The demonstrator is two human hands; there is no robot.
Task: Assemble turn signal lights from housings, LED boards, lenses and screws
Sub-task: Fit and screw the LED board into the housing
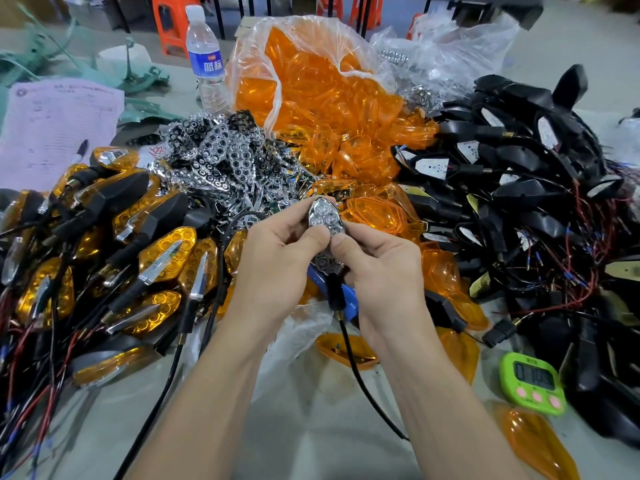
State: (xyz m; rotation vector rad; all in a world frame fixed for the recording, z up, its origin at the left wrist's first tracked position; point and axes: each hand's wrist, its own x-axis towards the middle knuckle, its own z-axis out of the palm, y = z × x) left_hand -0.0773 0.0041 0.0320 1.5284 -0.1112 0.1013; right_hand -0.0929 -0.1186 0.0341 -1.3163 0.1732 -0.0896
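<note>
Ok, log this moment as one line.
phase: assembly | left hand: pinches chrome reflector | right hand: pinches same reflector | black cable: hangs below

bright, even light | soft shadows | edges bowed, slightly blurred

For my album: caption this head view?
The left hand and right hand hold a reflector among orange lenses.

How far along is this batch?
Done: a pile of finished lights sits at left. In hand: the left hand and right hand hold one housing with a chrome reflector, no lens yet. Left: the orange lenses and a heap of black housings at right.
</note>
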